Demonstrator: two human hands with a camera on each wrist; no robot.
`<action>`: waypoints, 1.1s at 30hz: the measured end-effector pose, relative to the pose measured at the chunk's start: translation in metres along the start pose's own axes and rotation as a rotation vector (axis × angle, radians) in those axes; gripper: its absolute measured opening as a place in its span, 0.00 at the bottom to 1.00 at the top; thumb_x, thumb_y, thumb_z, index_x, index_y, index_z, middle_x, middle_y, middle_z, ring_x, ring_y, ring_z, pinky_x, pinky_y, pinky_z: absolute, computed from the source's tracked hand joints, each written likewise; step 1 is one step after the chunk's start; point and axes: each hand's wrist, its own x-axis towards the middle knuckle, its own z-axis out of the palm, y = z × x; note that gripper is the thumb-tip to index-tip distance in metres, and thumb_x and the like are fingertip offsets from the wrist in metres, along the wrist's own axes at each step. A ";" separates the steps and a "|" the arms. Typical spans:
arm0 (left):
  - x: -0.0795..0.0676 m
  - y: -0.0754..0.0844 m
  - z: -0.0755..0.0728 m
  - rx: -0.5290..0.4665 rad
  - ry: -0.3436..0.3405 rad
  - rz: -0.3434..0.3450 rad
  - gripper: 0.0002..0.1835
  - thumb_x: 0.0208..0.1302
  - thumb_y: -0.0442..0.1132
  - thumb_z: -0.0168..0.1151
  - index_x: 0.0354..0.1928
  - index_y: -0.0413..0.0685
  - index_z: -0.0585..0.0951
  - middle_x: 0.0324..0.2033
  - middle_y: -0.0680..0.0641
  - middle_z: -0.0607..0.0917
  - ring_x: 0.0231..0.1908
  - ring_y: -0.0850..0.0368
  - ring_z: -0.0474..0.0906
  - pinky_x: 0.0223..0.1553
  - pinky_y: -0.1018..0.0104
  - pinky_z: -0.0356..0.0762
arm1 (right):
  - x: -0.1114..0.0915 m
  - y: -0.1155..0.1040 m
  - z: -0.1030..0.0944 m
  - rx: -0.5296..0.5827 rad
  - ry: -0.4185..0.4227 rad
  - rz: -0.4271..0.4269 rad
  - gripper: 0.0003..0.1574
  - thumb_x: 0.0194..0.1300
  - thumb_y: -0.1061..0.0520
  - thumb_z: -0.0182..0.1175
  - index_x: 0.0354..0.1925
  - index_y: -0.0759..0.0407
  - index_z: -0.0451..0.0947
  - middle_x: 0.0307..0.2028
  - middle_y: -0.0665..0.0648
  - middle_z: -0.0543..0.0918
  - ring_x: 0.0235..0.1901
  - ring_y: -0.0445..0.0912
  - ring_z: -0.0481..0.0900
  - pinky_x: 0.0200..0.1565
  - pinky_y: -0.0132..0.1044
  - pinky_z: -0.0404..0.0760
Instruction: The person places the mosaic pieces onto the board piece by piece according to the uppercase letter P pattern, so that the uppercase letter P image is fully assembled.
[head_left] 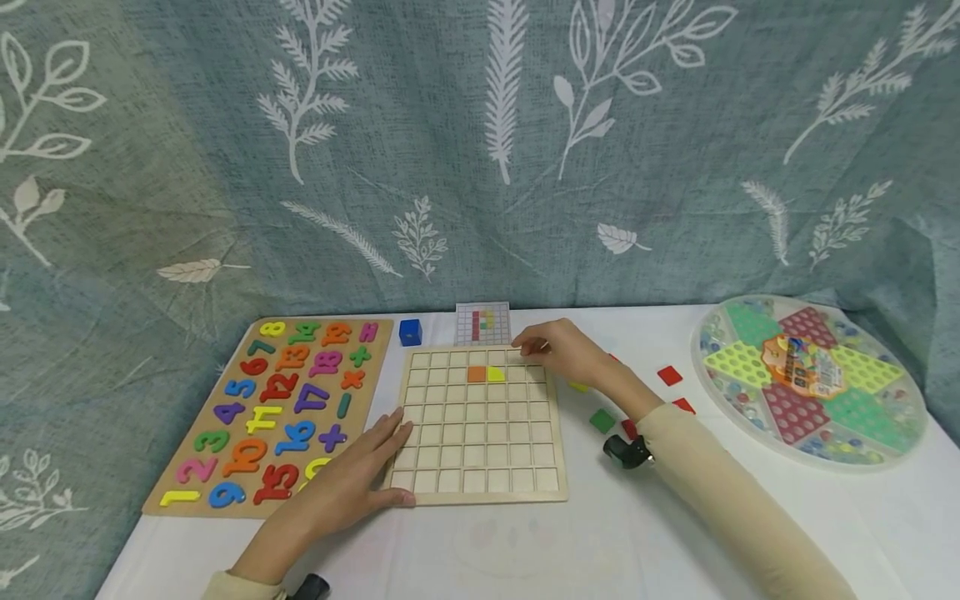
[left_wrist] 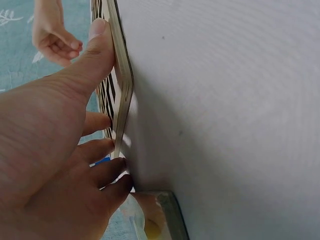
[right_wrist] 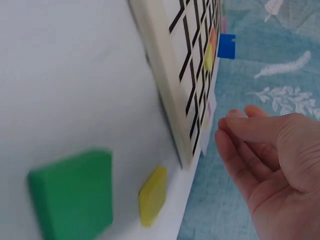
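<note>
A wooden grid board (head_left: 498, 433) lies in the middle of the white table, with an orange square tile (head_left: 477, 374) and a yellow tile (head_left: 496, 374) side by side in its upper rows. My left hand (head_left: 363, 471) rests along the board's left edge, fingers stretched and thumb by the near corner. Over the far right corner hovers my right hand (head_left: 558, 346). In the right wrist view its fingers (right_wrist: 240, 162) are curled, thumb tip against them, with nothing visible between. A printed grid card (head_left: 465, 333) with coloured squares lies just behind the board.
Right of the board are scattered a green tile (head_left: 602, 421), a red tile (head_left: 670, 376) and others, partly behind the right forearm. A number puzzle board (head_left: 213, 392) stands left, a blue cube (head_left: 410, 332) behind. A round Chinese checkers set (head_left: 810, 383) lies far right.
</note>
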 end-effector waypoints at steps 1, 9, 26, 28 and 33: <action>0.000 0.000 -0.001 0.001 0.000 0.002 0.50 0.55 0.63 0.66 0.73 0.42 0.62 0.75 0.40 0.55 0.73 0.36 0.50 0.68 0.40 0.58 | -0.002 0.002 -0.002 0.003 0.002 0.001 0.15 0.62 0.71 0.63 0.49 0.68 0.82 0.38 0.60 0.87 0.41 0.50 0.84 0.46 0.38 0.83; 0.000 0.001 0.000 0.005 0.009 0.004 0.50 0.54 0.63 0.66 0.73 0.42 0.62 0.75 0.40 0.55 0.73 0.36 0.50 0.68 0.40 0.58 | -0.021 0.019 -0.017 -0.016 0.011 0.008 0.16 0.61 0.73 0.63 0.48 0.69 0.82 0.38 0.60 0.86 0.40 0.50 0.84 0.46 0.41 0.84; 0.001 -0.001 0.000 -0.006 0.004 -0.002 0.51 0.54 0.63 0.67 0.73 0.42 0.62 0.75 0.39 0.55 0.73 0.36 0.50 0.68 0.40 0.57 | -0.067 0.053 -0.045 -0.065 -0.006 0.153 0.21 0.60 0.72 0.64 0.53 0.67 0.81 0.50 0.63 0.85 0.52 0.58 0.81 0.54 0.51 0.79; 0.000 -0.001 0.000 -0.007 0.007 -0.001 0.51 0.54 0.63 0.67 0.73 0.41 0.62 0.75 0.38 0.55 0.73 0.35 0.50 0.68 0.39 0.58 | -0.071 0.056 -0.046 -0.048 -0.019 0.160 0.22 0.59 0.73 0.64 0.53 0.67 0.81 0.50 0.63 0.85 0.53 0.58 0.80 0.54 0.51 0.79; 0.001 0.000 0.002 -0.015 0.008 -0.011 0.51 0.54 0.62 0.68 0.73 0.42 0.63 0.75 0.39 0.55 0.73 0.36 0.49 0.68 0.40 0.57 | -0.077 0.062 -0.046 -0.030 -0.043 0.152 0.22 0.58 0.75 0.64 0.52 0.67 0.81 0.50 0.63 0.85 0.54 0.58 0.80 0.54 0.49 0.80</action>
